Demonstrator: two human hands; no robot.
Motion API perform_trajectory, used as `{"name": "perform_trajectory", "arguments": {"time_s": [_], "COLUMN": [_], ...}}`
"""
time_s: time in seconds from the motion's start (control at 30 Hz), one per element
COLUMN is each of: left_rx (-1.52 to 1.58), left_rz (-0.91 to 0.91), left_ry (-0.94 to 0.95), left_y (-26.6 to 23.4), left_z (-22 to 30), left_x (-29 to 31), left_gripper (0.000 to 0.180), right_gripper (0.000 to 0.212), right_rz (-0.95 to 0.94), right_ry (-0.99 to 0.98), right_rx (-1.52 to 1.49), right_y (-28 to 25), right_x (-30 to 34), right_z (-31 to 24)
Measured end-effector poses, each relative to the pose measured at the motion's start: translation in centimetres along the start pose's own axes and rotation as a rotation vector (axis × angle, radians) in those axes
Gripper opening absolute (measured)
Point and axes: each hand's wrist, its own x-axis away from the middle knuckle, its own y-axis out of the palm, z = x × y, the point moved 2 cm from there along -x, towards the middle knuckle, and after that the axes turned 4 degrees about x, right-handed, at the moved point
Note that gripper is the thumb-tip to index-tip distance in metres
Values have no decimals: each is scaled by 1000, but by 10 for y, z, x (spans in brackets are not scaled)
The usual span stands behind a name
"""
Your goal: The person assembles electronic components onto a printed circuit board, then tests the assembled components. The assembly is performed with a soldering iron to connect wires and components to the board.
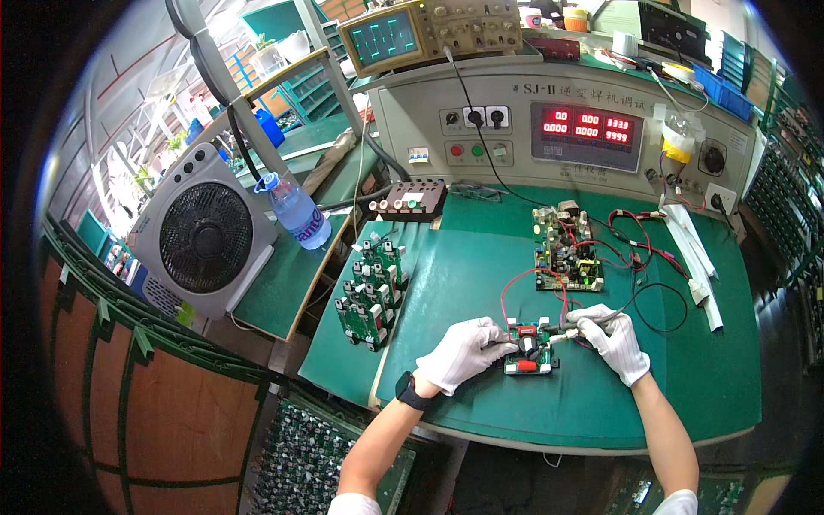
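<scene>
On the green bench mat, a small circuit board [529,366] with red and black parts and white connectors lies between my hands. My left hand [466,354], in a white striped glove, pinches the board's left edge, with thumb and fingers together. From the right, my gloved right hand [614,345] closes around a dark probe-like lead [573,325], whose end points at the board's right side. Its exact contact is too small to tell. Red wires [505,287] run from this board toward a larger populated circuit board [568,249] behind it, where a green light glows.
Several similar boards [371,296] stand grouped at the left. Behind are a brown terminal box [410,202] and a grey test console [481,94] with lit red digits, topped by an oscilloscope [429,34]. A fan [206,232] and water bottle [298,215] stand left; white strips [693,257] lie right.
</scene>
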Motion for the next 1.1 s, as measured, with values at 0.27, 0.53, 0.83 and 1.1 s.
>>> {"name": "perform_trajectory", "arguments": {"time_s": [0.27,0.53,0.83,1.1], "left_rx": [51,-44,-79,-109], "left_rz": [65,-22,-5,-4], "left_ry": [-44,-86,-71,-64], "left_y": [4,-2,6,2], "left_z": [-8,-13,-5,-4], "left_x": [-7,-10,-4,-4], "left_gripper": [26,11,15,19], "right_gripper": [29,23,19,16], "right_rz": [29,134,131,-16], "right_ry": [-252,-348,-216,-472], "right_rx": [250,-244,-285,268], "right_y": [-6,-19,-22,1], "right_x": [-9,4,31,18], "right_z": [6,2,-12,-8]}}
